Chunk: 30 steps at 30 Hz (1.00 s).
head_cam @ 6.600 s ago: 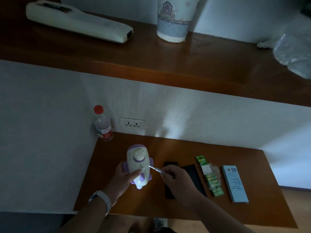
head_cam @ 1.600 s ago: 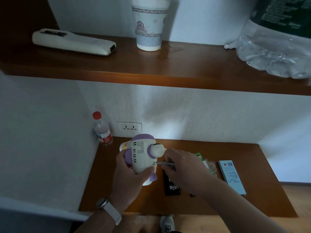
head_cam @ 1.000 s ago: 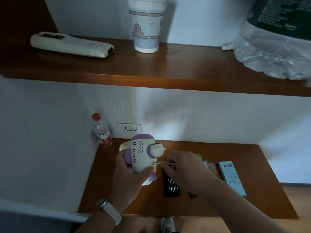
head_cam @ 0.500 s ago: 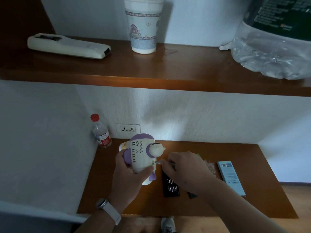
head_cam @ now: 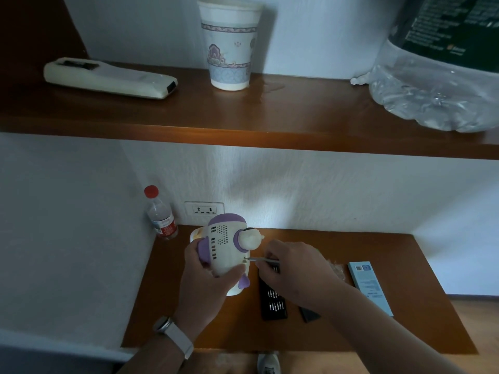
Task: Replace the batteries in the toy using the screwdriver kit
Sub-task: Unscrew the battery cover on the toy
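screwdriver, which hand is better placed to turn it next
Right. The right hand pinches the screwdriver, whose tip sits against the toy. The left hand is full, gripping the toy to steady it.

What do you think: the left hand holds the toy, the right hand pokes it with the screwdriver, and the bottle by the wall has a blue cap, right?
Not quite. The head view shows the bottle has a red cap, not blue. The left hand holds the toy and the right hand pokes it with the screwdriver.
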Motion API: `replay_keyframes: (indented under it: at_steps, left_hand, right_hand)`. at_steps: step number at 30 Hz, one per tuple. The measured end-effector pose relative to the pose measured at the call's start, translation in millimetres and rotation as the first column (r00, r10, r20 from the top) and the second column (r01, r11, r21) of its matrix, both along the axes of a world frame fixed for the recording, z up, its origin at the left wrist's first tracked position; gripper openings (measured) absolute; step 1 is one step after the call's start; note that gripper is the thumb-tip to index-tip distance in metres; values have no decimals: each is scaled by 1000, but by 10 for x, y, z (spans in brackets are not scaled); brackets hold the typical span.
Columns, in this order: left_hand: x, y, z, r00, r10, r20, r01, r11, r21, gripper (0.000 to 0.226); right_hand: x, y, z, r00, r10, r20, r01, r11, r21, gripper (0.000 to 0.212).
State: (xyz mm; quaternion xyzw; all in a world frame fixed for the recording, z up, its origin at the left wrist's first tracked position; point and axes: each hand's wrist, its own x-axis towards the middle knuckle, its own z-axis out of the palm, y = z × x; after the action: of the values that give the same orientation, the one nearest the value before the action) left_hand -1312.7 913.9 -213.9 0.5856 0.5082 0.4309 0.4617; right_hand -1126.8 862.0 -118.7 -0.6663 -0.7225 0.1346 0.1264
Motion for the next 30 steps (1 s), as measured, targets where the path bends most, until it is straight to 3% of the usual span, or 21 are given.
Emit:
replay_keyframes:
  at_steps: [10,22,27,30]
  left_hand:
    - [0,5,53,1000,7,10,-7,1000,-21,81]
    - [3,27,-6,999,30,-11,-30,998,-54,86]
    - [-12,81,-32,998,53,21,-50,994,-100,85]
    - [-44,125,-76,997,67,38,-62,990,-126,86]
  right_hand:
    - [35,48,-44,999,-51,12,52,998,-31,44]
    - [47,102,-136,997,15,-72,-16,1000,-14,19]
    - [59,105,-207,994,-9,-112,7,1000,-17,17]
    - [87,94,-283,975,-51,-215,50,999,-12,19]
